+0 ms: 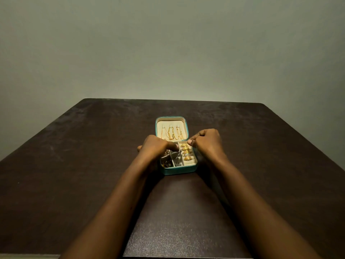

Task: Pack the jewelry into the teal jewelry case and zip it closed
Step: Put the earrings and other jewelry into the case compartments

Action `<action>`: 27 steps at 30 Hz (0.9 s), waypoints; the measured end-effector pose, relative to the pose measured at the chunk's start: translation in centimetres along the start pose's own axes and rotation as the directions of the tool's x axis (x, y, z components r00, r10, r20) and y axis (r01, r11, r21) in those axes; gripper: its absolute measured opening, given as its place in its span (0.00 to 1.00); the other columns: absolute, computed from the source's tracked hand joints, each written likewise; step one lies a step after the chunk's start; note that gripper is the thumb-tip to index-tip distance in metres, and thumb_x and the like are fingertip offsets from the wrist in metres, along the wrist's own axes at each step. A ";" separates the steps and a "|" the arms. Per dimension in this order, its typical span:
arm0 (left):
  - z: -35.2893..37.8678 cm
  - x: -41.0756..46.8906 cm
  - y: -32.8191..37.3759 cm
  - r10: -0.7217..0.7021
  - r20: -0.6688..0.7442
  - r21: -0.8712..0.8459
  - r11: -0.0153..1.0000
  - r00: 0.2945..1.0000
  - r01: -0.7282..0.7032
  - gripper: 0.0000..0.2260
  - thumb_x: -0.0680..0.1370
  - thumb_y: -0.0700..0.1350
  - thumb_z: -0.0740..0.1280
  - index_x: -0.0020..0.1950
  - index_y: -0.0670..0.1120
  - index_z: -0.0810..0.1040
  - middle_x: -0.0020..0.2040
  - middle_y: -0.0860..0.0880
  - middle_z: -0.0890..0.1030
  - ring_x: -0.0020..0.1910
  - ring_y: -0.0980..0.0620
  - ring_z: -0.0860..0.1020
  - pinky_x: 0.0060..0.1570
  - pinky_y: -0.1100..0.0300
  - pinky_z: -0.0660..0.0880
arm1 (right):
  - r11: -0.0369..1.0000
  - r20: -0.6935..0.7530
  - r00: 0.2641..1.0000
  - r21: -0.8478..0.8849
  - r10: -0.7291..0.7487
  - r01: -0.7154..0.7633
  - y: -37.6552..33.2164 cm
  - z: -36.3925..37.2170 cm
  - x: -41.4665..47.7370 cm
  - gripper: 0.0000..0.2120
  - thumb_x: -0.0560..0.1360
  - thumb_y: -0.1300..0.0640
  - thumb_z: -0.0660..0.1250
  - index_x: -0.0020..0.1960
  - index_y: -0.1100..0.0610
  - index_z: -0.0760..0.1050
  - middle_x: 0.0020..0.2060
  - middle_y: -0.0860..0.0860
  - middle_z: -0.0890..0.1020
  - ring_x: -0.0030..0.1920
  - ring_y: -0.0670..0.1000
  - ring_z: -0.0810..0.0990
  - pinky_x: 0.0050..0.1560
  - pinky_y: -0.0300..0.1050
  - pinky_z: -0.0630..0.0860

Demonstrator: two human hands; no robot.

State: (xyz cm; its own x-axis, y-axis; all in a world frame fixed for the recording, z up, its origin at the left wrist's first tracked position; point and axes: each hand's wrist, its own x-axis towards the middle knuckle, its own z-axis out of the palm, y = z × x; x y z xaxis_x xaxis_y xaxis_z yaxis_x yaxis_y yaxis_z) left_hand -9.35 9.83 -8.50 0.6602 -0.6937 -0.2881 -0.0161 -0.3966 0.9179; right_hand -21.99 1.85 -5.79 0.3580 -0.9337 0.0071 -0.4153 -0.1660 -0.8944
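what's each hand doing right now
Left hand: pinches a small silver jewelry piece over the open teal jewelry case.
Right hand: fingers curled; whether it holds anything cannot be told.

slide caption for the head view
Left hand pinches a silver piece over the open teal jewelry case, right hand curled alongside.

The teal jewelry case sits open on the counter, about midway between the left and right edges. Its lid stands up on the far side, cream-lined, with three gold chains hanging inside. In the base's right-hand compartment, gold rings sit in a row. The small left compartments hold dark pieces. A silvery piece, possibly an earring, lies over the dividers.
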 end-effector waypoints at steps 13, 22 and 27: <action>0.1 -3.8 1.8 -0.056 -0.117 0.292 0.952 0.992 0.088 0.23 0.63 0.49 0.73 0.56 0.43 0.78 0.54 0.46 0.70 0.53 0.47 0.63 0.47 0.55 0.66 | 0.999 0.041 0.998 0.026 0.040 -0.041 0.0 -0.2 -0.1 0.09 0.66 0.64 0.73 0.29 0.56 0.78 0.42 0.59 0.83 0.48 0.57 0.81 0.51 0.58 0.79; 0.9 -5.1 2.5 0.056 -0.193 0.537 0.841 0.980 0.058 0.26 0.65 0.53 0.77 0.59 0.43 0.77 0.60 0.48 0.65 0.57 0.46 0.59 0.39 0.56 0.57 | 0.999 0.057 0.997 0.019 0.048 -0.049 -0.3 -0.6 -0.4 0.03 0.68 0.64 0.72 0.37 0.64 0.81 0.38 0.57 0.83 0.41 0.52 0.82 0.43 0.50 0.81; 0.4 -5.4 2.9 0.111 -0.104 0.632 0.775 0.988 -0.021 0.21 0.63 0.57 0.77 0.50 0.48 0.82 0.53 0.49 0.64 0.53 0.48 0.58 0.46 0.53 0.59 | 0.999 0.053 0.998 0.024 0.032 -0.033 -0.5 -0.7 -0.6 0.03 0.68 0.65 0.72 0.37 0.64 0.81 0.38 0.58 0.84 0.43 0.53 0.83 0.48 0.53 0.80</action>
State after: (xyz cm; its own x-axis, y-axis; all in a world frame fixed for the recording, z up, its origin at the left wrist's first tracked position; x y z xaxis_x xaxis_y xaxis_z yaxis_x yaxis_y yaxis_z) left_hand -13.24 12.23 -4.40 0.7287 -0.6672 -0.1546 -0.5006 -0.6729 0.5446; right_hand -22.62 2.24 -5.03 0.3885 -0.9203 -0.0451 -0.4070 -0.1275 -0.9045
